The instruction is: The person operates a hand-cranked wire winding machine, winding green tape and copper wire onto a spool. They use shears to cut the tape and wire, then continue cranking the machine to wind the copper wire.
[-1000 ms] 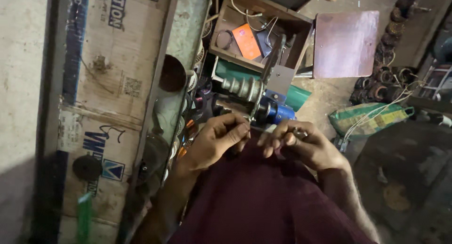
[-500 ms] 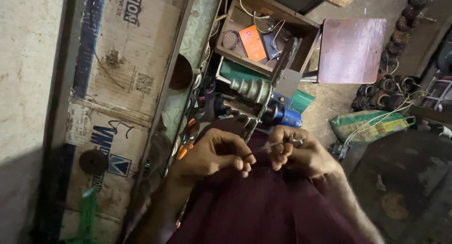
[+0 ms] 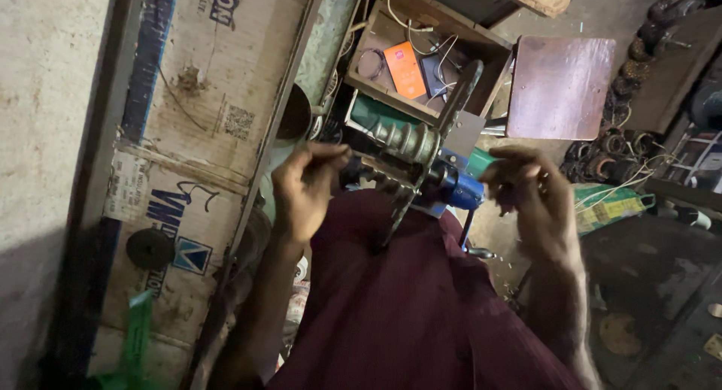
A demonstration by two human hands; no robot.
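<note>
Left hand (image 3: 304,191) curled, right hand (image 3: 530,194) (blurred) apart.

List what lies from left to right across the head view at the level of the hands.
Cardboard sheet → left hand → stepped metal pulley → blue machine body → right hand → green sack.

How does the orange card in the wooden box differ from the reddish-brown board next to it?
The orange card is small and bright, while the reddish-brown board is far larger and dull. The orange card lies inside the wooden box among wires; the reddish-brown board sits outside it, to the right. Both are flat and rectangular.
</note>
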